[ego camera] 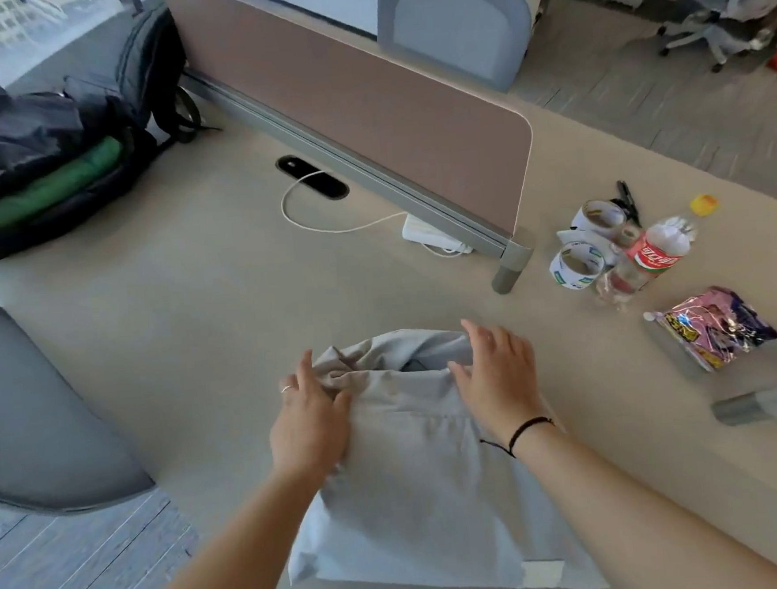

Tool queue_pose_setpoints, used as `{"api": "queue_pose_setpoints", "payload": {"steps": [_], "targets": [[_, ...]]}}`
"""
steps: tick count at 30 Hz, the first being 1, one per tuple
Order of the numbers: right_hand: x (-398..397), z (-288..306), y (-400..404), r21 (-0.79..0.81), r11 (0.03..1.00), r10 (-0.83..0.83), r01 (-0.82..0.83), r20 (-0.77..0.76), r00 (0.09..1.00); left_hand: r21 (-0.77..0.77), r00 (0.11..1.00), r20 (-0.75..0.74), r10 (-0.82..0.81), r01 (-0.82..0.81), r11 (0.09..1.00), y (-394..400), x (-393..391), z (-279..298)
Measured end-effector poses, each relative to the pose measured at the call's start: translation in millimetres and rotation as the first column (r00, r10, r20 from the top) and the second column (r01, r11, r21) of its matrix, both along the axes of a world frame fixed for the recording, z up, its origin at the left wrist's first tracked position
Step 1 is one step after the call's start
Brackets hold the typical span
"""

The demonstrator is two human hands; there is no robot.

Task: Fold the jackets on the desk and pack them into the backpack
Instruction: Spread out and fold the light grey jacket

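The head view shows you a pale grey jacket (417, 467) lying on the desk (194, 308) directly in front of you, at the near edge, already folded into a narrow, roughly rectangular bundle. Your left hand (310, 419) rests on its left upper corner with the fingers spread and a little bent over the bunched cloth. Your right hand (498, 374) lies flat and wide on the right upper part, pressing it down; neither hand really grips.

The cloth looks thin, soft and light, I think, so it will sag and unfold if you lift it by one corner only. It seems also rather smooth, so the layers may slide over each other. Better take it from both sides, with your fingers under the bundle and your thumbs on top, and keep the loose collar end tucked inside.

The black backpack (47, 171) lies open at the far left of the desk, well apart from the jacket, and a green folded garment (57, 184) is already inside.

At the right stand two rolls of tape (578, 267) with green print that is too small to read, and a plastic bottle (659, 252) with a red label; its white writing is not legible. A shiny pink snack bag (715, 331) has yellow characters, also unreadable.
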State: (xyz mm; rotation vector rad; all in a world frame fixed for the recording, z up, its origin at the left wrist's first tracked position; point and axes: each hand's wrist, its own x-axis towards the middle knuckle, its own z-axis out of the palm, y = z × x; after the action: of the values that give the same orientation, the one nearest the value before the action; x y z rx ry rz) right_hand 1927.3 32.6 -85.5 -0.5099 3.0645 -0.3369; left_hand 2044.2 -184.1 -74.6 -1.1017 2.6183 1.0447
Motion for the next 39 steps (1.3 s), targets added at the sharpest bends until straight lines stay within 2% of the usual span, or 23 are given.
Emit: {"api": "queue_pose_setpoints", "payload": {"steps": [2, 4, 5, 7, 9, 10, 13, 16, 22, 27, 32, 35, 37, 39], "targets": [[23, 3, 4, -0.143, 0.990, -0.003, -0.012, -0.103, 0.995, -0.285, 0.984, -0.095, -0.151, 0.118, 0.951, 12, 1, 8], [60, 3, 15, -0.217, 0.974, 0.031, -0.060, -0.138, 0.990, -0.526, 0.882, -0.194, -0.429, 0.276, 0.805, 35, 11, 17], [79, 0, 23, -0.211, 0.974, 0.054, -0.083, -0.140, 0.989, -0.579, 0.797, -0.204, -0.568, 0.370, 0.727, 49, 19, 16], [113, -9, 39, -0.145, 0.983, 0.097, -0.111, -0.097, 0.990, -0.605, 0.654, -0.115, -0.748, 0.551, 0.575, 71, 36, 8], [135, -20, 50, -0.076, 0.991, 0.114, -0.114, -0.003, 0.994, -0.563, 0.607, 0.034, -0.794, 0.668, 0.487, 78, 46, -12], [141, -23, 52, -0.048, 0.993, 0.114, -0.112, 0.053, 0.992, -0.541, 0.621, 0.088, -0.779, 0.687, 0.486, 75, 46, -22], [141, -30, 48, -0.004, 0.992, 0.123, -0.124, 0.179, 0.976, -0.465, 0.701, 0.203, -0.684, 0.684, 0.563, 58, 36, -43], [132, -43, 37, 0.060, 0.991, 0.102, -0.120, 0.246, 0.964, -0.435, 0.728, 0.283, -0.624, 0.677, 0.593, 48, 30, -60], [119, -69, 24, 0.072, 0.988, 0.111, -0.134, 0.261, 0.959, -0.415, 0.817, 0.256, -0.517, 0.576, 0.704, 45, 32, -75], [116, -83, 23, 0.094, 0.987, 0.106, -0.134, 0.258, 0.960, -0.397, 0.820, 0.230, -0.524, 0.571, 0.718, 44, 27, -86], [111, -79, 20, 0.100, 0.984, 0.109, -0.147, 0.312, 0.944, -0.395, 0.811, 0.266, -0.522, 0.585, 0.708, 46, 26, -82], [93, -70, 30, 0.075, 0.968, 0.199, -0.240, 0.357, 0.913, -0.358, 0.820, 0.356, -0.448, 0.563, 0.745, 63, 28, -65], [71, -57, 40, 0.032, 0.932, 0.315, -0.360, 0.418, 0.852, -0.337, 0.798, 0.446, -0.405, 0.569, 0.750, 77, 33, -45], [43, -43, 50, 0.022, 0.862, 0.441, -0.507, 0.461, 0.770, -0.310, 0.760, 0.478, -0.440, 0.615, 0.725, 90, 41, -29]]}}
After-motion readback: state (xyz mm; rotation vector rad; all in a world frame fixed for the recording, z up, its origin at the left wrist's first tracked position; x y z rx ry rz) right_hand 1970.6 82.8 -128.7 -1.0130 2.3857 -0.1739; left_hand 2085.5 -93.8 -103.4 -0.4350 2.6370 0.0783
